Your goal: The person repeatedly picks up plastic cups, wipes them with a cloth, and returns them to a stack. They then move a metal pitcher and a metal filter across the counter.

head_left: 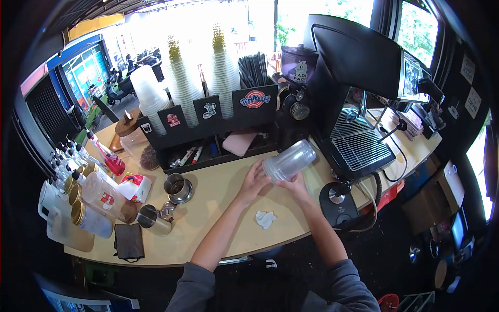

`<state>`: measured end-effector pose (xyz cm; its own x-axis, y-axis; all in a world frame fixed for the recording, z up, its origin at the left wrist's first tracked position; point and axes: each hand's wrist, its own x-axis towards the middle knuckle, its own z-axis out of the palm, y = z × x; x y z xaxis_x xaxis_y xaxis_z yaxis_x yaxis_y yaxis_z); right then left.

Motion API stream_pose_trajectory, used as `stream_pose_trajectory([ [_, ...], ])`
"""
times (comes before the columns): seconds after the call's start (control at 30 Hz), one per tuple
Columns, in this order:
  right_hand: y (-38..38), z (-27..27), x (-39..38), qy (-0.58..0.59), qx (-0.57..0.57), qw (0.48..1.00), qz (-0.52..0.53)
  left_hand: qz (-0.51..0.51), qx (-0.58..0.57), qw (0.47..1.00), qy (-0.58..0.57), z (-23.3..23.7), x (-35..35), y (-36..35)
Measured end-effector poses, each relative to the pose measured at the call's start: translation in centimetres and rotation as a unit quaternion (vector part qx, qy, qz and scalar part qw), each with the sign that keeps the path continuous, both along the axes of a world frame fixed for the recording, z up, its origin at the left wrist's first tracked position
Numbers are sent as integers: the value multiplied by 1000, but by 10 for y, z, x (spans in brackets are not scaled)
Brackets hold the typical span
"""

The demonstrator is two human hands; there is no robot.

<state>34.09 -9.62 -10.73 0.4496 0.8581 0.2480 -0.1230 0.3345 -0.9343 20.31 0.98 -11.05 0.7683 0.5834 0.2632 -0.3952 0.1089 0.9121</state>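
Observation:
A clear plastic container or a few nested cups (291, 160), tilted up to the right, is held between both hands over the wooden counter. My left hand (256, 179) has its fingers round the lower left end. Under the near side, my right hand (292, 186) grips it with the thumb and fingers. A crumpled white tissue (265, 219) lies on the counter (218, 208) below the hands. Behind them, a pink pad (239, 142) rests in the black organizer (218, 158).
Tall stacks of clear cups (223, 83) stand in the organizer. An espresso machine (358, 62) and a tamper (339, 191) are at the right. Metal cups (178, 188), syrup bottles (108, 153), jars (93, 217), a tissue pack (136, 187) and a dark cloth (129, 242) occupy the left.

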Motion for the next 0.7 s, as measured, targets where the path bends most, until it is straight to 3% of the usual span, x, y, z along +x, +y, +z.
stream_pose_trajectory([
  [0.07, -3, 6, -3, 15, -6, 1000, 14, -46, 0, 999, -7, 2, 3, -7],
  [0.17, -5, 8, -6, 21, -15, 999, 25, -8, 9, 1000, 27, 3, 4, -11],
  [0.47, -2, -7, -5, 28, 45, 998, 16, -33, 42, 999, 2, 7, 1, -7],
  [0.57, 0, -12, 16, 202, 158, 961, -100, -5, -14, 999, 30, 11, -9, -12],
  [0.7, -6, -2, 22, 72, 121, 970, -197, 62, 36, 996, 44, -5, -3, 4],
])
